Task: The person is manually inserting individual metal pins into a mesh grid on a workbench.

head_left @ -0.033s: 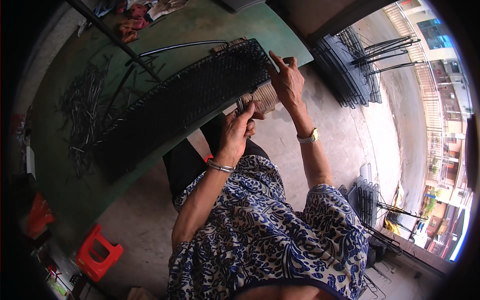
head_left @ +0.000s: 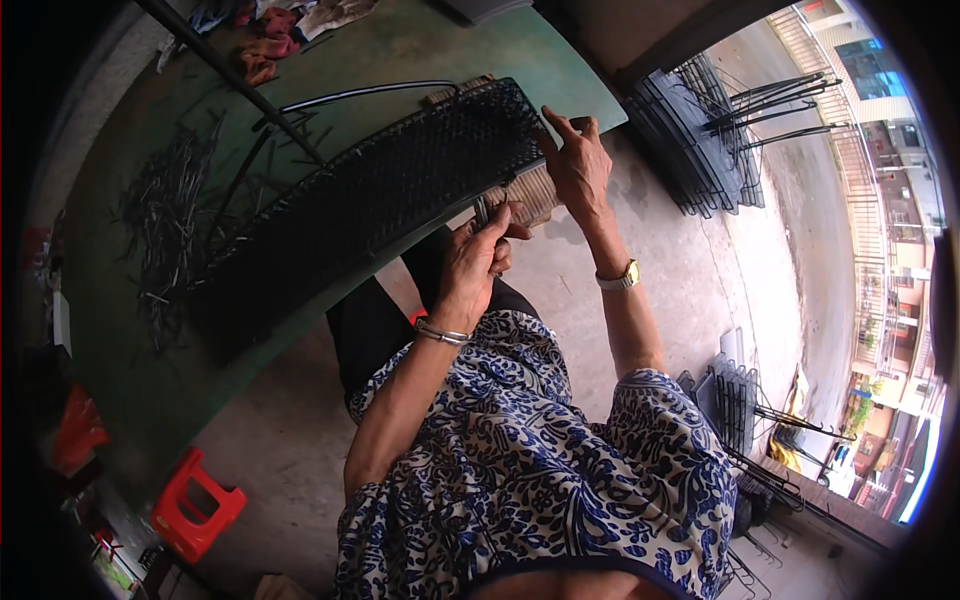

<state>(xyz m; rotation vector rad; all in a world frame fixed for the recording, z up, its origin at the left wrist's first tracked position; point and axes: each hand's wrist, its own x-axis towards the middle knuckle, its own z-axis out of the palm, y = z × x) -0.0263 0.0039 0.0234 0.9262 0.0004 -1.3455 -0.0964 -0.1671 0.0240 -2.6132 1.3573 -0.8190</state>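
A long black woven mesh panel (head_left: 370, 180) with a metal wire frame lies slanted across the green table. By its right end is my right hand (head_left: 580, 168), one finger stretched out and another bent; no held thing shows in it. The fingertips are close to the panel's edge, and I cannot tell whether they touch it. Below the panel's near edge, my left hand (head_left: 475, 262) is closed around a small bunch of thin dark strips (head_left: 482, 212). A ribbed tan piece like corrugated cardboard (head_left: 528, 196) shows between my hands, partly under the panel.
Loose dark strips (head_left: 165, 220) are piled on the left of the green table (head_left: 130, 400). Crumpled cloths (head_left: 270, 45) lie at the far side. A red plastic stool (head_left: 197, 505) stands lower left. Stacked black wire racks (head_left: 695, 140) with long rods stand at the right.
My right hand has shifted slightly to the right, away from the panel's end. My left hand and the panel have barely moved.
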